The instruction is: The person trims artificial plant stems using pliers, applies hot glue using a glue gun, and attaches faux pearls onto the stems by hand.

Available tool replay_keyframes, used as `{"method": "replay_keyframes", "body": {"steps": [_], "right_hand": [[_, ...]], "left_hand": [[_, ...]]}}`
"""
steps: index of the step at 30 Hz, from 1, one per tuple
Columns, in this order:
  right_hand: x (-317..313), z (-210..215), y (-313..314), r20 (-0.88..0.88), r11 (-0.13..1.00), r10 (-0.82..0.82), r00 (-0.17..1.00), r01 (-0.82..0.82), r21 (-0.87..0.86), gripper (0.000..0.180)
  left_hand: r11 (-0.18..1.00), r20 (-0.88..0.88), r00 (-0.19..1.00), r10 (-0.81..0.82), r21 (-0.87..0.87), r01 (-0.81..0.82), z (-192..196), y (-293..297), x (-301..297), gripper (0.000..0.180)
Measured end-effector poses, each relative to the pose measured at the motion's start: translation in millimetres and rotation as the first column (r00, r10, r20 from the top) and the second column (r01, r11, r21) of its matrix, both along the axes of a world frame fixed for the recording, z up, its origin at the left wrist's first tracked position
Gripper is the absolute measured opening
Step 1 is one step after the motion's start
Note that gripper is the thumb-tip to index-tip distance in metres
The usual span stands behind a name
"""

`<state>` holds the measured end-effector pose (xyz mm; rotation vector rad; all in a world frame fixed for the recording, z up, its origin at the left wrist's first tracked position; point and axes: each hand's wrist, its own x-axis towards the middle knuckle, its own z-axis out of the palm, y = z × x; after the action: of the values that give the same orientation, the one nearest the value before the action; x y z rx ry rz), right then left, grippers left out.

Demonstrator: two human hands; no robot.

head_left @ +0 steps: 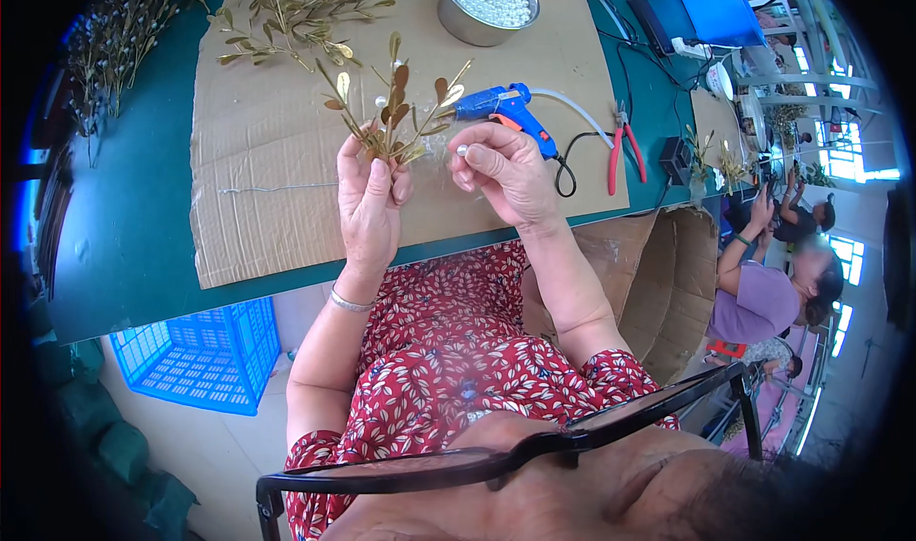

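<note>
My left hand [368,207] is closed round the stem of a gold artificial leaf sprig [399,112], whose leaves fan out above the fingers. One white pearl bead shows among those leaves. Just to the right, my right hand [510,174] pinches a white pearl bead [463,150] between thumb and fingertips, apart from the sprig. Behind that hand a blue hot glue gun [510,112] lies on the cardboard, its nozzle toward the sprig. A round metal bowl [458,29] full of white pearl beads stands at the far side.
Cardboard [258,245] covers part of the green table [143,255]. More gold sprigs [301,11] lie at the far left. Red-handled pliers [625,150] and cables lie on the right, near a blue bin [722,11]. A blue crate [200,355] stands below; a co-worker [763,288] sits at right.
</note>
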<state>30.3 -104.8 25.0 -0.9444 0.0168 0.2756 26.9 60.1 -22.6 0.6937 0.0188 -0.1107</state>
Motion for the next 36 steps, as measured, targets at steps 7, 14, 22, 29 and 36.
{"method": "replay_keyframes", "body": {"steps": [7,14,22,29,36], "right_hand": [[-2.1,5.5,14.4,0.376,0.806,-0.086,0.922,0.287,-0.518,0.016],[5.2,3.4,20.2,0.642,0.509,0.084,0.762,0.521,-0.685,0.019],[4.0,-4.7,19.5,0.624,0.452,0.109,0.774,0.521,-0.724,0.020],[9.1,-9.3,18.6,0.734,0.335,0.149,0.662,0.664,-0.668,0.020],[6.2,-14.8,18.4,0.736,0.321,0.044,0.675,0.688,-0.650,0.017]], "left_hand": [[0.995,0.060,0.998,-0.006,0.099,0.000,-0.9,-1.2,-0.2,0.037],[0.990,0.049,0.998,-0.039,0.137,0.032,1.4,2.3,0.1,0.038],[0.993,0.042,0.998,-0.047,0.114,0.042,0.3,3.1,0.3,0.038],[0.996,0.051,0.998,-0.034,0.086,0.030,-1.5,3.3,1.1,0.038],[0.993,0.045,0.998,-0.045,0.113,0.040,-0.7,3.5,0.6,0.038]]}}
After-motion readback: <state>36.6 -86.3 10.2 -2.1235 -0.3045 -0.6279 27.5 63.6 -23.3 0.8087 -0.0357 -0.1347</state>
